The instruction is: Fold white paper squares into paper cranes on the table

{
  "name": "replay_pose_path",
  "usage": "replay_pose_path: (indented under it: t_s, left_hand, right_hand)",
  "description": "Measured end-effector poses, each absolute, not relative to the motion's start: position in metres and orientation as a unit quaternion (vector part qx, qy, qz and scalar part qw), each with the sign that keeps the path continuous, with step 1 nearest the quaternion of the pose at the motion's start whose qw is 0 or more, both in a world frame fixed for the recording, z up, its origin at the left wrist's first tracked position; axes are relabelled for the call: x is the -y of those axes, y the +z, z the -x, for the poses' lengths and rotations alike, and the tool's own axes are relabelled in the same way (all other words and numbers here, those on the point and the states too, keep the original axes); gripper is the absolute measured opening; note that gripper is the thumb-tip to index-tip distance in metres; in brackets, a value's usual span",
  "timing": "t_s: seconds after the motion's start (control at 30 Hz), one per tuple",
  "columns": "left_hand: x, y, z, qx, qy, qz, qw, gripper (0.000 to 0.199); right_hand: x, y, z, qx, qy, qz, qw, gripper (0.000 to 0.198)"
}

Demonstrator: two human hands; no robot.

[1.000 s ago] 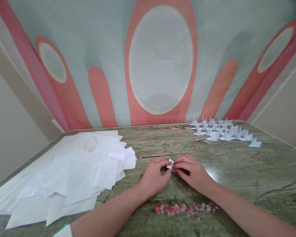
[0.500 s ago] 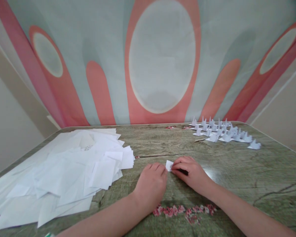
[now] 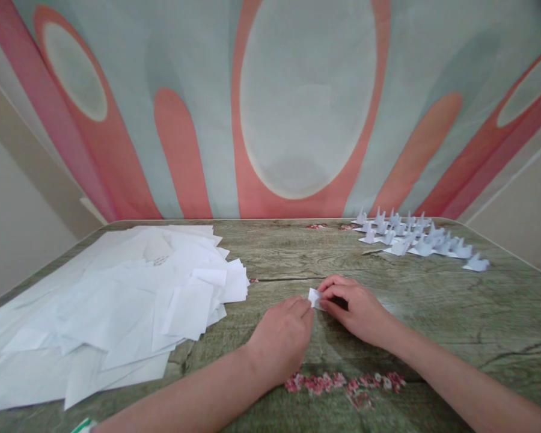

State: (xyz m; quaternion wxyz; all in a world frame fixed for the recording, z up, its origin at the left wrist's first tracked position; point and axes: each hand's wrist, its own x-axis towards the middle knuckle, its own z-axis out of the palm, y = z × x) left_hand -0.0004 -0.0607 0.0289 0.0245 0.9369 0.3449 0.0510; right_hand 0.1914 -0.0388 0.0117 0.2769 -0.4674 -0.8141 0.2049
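A small white folded piece of paper (image 3: 314,297) is being worked near the middle of the wood-patterned tabletop (image 3: 437,319), and the step in hand looks like shaping or creasing it. The right hand (image 3: 356,310) has its thumb and fingers brought together on the piece's right side. The left hand (image 3: 282,337) is curled at its lower left edge; with the thumb hidden, I can't tell whether it is pinching the paper or merely pressing. The next move seems to call for steady support from one side and light, exact fingertip pressure from the other, since the piece is so small. No brand or label can be made out. The only writing is a few dark lines on one sheet (image 3: 157,246) in the paper pile (image 3: 117,313), too small to read.
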Motion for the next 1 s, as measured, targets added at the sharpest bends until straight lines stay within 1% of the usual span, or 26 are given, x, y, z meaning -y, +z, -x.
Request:
replay_pose_path:
  t_s: [0.1,0.3,0.47,1.0]
  left_hand:
    - [0.06,0.032,0.001,-0.349,0.048,-0.935,0.049,0.033]
    - [0.064,0.026,-0.004,-0.34,0.038,-0.94,-0.011,0.031]
    - [0.068,0.023,-0.006,-0.354,0.03,-0.935,-0.015,0.04]
    - [0.063,0.023,-0.008,-0.365,0.021,-0.93,-0.04,0.036]
  right_hand:
    - [0.036,0.013,-0.192,0.813,0.223,0.469,0.262,0.012]
    - [0.029,0.013,-0.195,0.817,0.239,0.456,0.26,0.015]
    - [0.027,0.014,-0.195,0.815,0.246,0.461,0.249,0.016]
    - [0.023,0.016,-0.194,0.821,0.228,0.463,0.245,0.016]
